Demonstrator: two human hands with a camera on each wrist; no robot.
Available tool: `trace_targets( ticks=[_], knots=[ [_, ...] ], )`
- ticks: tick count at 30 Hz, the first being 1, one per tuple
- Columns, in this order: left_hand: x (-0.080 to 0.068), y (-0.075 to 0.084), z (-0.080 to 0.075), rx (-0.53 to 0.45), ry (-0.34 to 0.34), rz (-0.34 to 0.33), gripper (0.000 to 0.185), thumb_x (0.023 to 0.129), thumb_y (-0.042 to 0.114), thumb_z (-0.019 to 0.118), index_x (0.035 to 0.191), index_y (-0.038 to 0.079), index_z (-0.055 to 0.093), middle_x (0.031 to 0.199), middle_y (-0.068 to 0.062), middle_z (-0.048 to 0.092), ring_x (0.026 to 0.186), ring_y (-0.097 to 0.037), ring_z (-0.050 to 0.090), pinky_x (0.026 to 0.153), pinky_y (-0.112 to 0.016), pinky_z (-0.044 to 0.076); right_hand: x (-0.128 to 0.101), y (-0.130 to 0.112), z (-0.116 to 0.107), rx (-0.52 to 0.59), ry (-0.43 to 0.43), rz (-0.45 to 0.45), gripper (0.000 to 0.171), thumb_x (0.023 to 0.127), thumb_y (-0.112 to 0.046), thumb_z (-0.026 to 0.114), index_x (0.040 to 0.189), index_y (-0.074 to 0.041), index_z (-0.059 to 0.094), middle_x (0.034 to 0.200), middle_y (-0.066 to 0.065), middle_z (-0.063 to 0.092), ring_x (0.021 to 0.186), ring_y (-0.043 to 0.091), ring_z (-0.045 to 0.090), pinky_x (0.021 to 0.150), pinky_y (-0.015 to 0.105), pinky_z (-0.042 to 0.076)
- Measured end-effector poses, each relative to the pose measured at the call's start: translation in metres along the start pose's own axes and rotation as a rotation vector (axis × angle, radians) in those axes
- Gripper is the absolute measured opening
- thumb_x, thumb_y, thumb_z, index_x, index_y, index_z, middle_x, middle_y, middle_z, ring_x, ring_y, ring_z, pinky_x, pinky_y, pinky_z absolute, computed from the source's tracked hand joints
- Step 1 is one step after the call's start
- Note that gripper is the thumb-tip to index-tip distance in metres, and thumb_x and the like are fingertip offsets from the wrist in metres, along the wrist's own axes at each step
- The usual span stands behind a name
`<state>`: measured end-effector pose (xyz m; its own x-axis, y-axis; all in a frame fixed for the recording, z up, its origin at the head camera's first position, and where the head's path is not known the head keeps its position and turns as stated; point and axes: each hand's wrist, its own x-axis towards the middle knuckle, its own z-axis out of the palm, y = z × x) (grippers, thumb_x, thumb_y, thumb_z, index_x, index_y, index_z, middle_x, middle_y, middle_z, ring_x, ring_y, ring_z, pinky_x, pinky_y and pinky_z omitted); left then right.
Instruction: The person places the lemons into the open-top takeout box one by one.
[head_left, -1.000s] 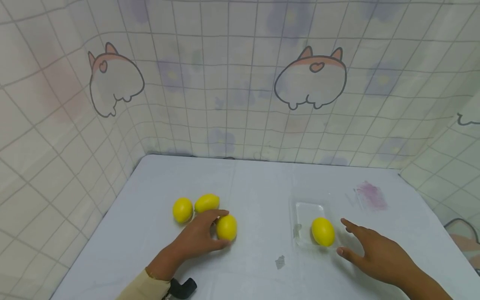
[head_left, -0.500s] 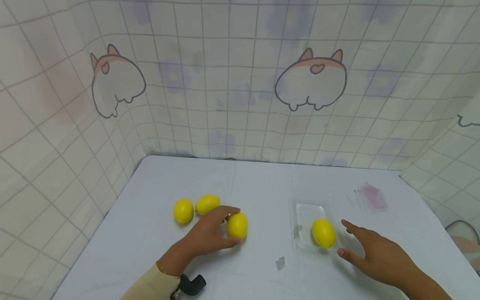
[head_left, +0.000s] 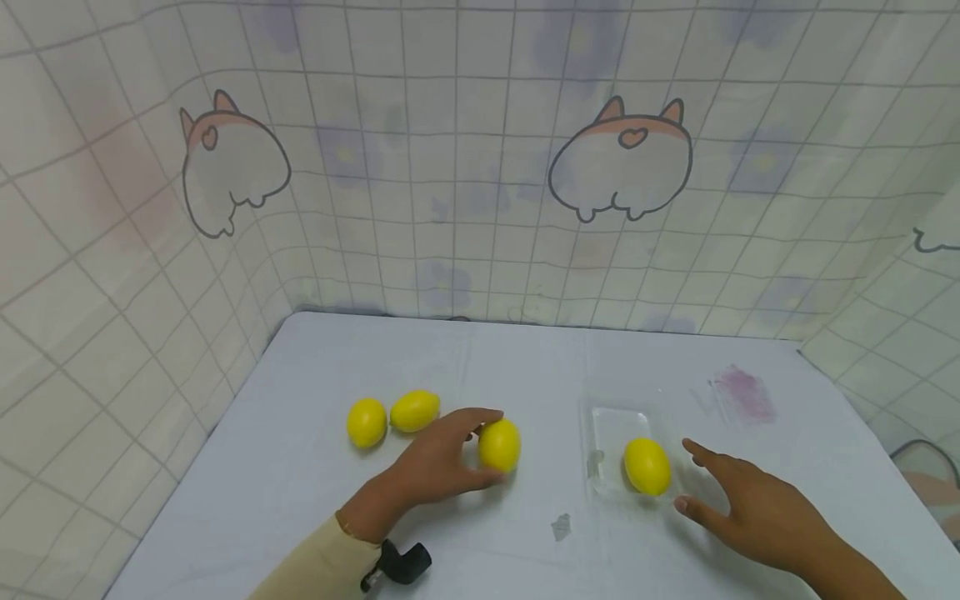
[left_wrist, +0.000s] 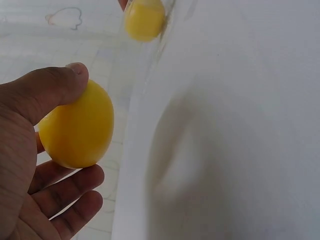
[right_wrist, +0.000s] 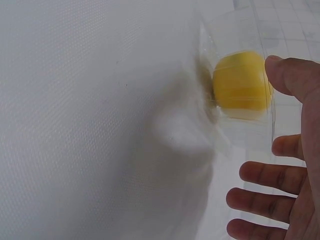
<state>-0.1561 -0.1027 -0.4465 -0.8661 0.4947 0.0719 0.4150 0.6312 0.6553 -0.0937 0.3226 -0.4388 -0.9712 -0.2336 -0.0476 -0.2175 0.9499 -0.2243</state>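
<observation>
My left hand (head_left: 438,458) pinches a yellow lemon (head_left: 499,445) between thumb and fingers, held above the table in the left wrist view. To the right, a clear plastic container (head_left: 606,417) stands on the table with another lemon (head_left: 647,467) inside, its yellow showing through the transparent wall in the right wrist view. Beside that container's right side is my right hand (head_left: 757,512), fingers spread and holding nothing; in the right wrist view its thumb (right_wrist: 287,75) comes right at the container's rim.
Two more lemons, one round-looking (head_left: 367,422) and one lying lengthwise (head_left: 415,411), rest left of my left hand. A grey patch (head_left: 561,527) and a pink stain (head_left: 742,393) mark the white table (head_left: 525,367). A patterned curtain (head_left: 465,167) encloses the back and sides.
My left hand has carried its lemon rightward and slightly farther back, away from the two lemons on the left. The right hand and the container have stayed in place.
</observation>
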Motion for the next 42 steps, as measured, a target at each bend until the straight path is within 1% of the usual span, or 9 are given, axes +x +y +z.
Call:
trace_targets(
  ticks=[12,18,22,26,29,37,42],
  knots=[
    [0.014,0.015,0.010,-0.026,-0.030,0.039,0.077,0.082,0.043,0.087,0.149,0.022,0.053,0.142,0.009,0.057,0.116,-0.014,0.058,0.101,-0.033,0.050,0.001,-0.001,-0.001,-0.004,-0.006,-0.001,0.092,0.087,-0.078,0.058,0.154,-0.016,0.047,0.135,0.016,0.063,0.119,0.043,0.060,0.082,0.066,0.053],
    [0.020,0.023,0.013,-0.044,-0.042,0.064,0.077,0.082,0.046,0.086,0.147,0.022,0.054,0.142,0.010,0.056,0.116,-0.009,0.056,0.101,-0.031,0.049,-0.001,-0.002,-0.001,0.003,0.015,-0.011,0.089,0.088,-0.075,0.060,0.152,-0.016,0.049,0.134,0.015,0.064,0.120,0.042,0.060,0.083,0.065,0.053],
    [0.024,0.029,0.017,-0.048,-0.037,0.085,0.077,0.081,0.047,0.086,0.147,0.023,0.054,0.142,0.011,0.056,0.115,-0.008,0.056,0.100,-0.030,0.050,-0.001,-0.002,-0.001,-0.003,0.003,-0.003,0.090,0.088,-0.076,0.058,0.153,-0.015,0.048,0.133,0.016,0.064,0.120,0.044,0.060,0.082,0.066,0.052],
    [0.028,0.035,0.020,-0.052,-0.038,0.101,0.077,0.082,0.050,0.085,0.147,0.023,0.054,0.142,0.012,0.056,0.115,-0.009,0.057,0.099,-0.028,0.050,-0.002,-0.003,-0.002,-0.008,0.000,-0.001,0.091,0.088,-0.076,0.058,0.153,-0.014,0.048,0.132,0.016,0.065,0.119,0.044,0.060,0.082,0.066,0.052],
    [0.030,0.039,0.022,-0.053,-0.039,0.111,0.077,0.081,0.050,0.085,0.147,0.023,0.054,0.142,0.012,0.056,0.116,-0.012,0.058,0.099,-0.029,0.050,-0.002,-0.004,-0.003,-0.007,0.007,-0.003,0.090,0.088,-0.076,0.059,0.152,-0.013,0.049,0.132,0.015,0.065,0.119,0.044,0.060,0.083,0.066,0.053],
    [0.033,0.044,0.024,-0.040,-0.042,0.099,0.078,0.082,0.049,0.085,0.148,0.024,0.054,0.142,0.012,0.056,0.118,-0.016,0.058,0.099,-0.028,0.050,0.000,-0.006,-0.004,-0.007,0.000,-0.004,0.091,0.088,-0.076,0.059,0.152,-0.013,0.049,0.132,0.017,0.065,0.118,0.044,0.061,0.082,0.066,0.053],
    [0.035,0.047,0.026,-0.042,-0.040,0.091,0.078,0.081,0.050,0.085,0.148,0.025,0.053,0.143,0.013,0.055,0.117,-0.013,0.058,0.097,-0.026,0.050,0.001,-0.005,-0.002,-0.005,0.007,-0.007,0.090,0.087,-0.076,0.059,0.152,-0.014,0.049,0.131,0.016,0.065,0.119,0.044,0.060,0.082,0.065,0.053]
  ],
)
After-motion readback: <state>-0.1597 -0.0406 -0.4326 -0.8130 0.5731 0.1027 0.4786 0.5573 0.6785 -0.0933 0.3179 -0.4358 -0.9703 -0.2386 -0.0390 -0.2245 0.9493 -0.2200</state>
